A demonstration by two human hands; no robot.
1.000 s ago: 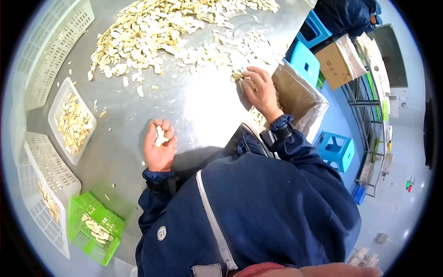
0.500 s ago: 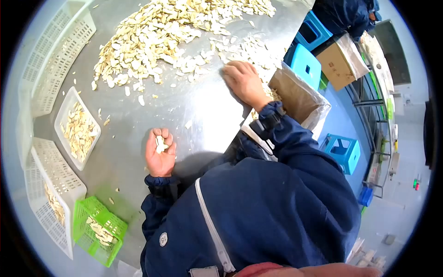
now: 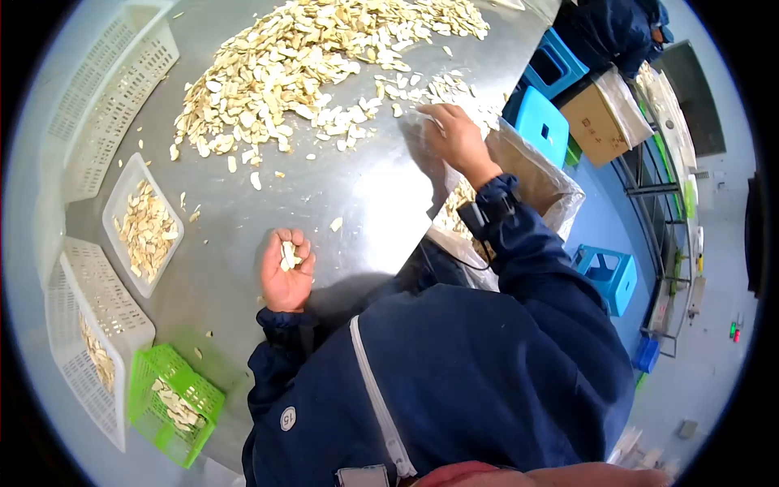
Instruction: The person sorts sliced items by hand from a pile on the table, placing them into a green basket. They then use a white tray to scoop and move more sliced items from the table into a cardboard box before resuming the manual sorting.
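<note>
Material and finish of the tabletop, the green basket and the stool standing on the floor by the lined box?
Tabletop: metal, likely stainless steel, smooth satin; it throws blurred glare.
Green basket: probably molded plastic, uniformly colored, with perforated walls.
Stool: likely plastic, semi-gloss blue, one-piece look with cutout sides.

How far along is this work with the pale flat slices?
Apparently partway. Set apart: portions in the white plastic tray, bright green plastic basket and lined cardboard box. In hand: a few slices in the left hand; the right hand's grip is unclear. Remaining: the large loose pile on the metal table.
</note>
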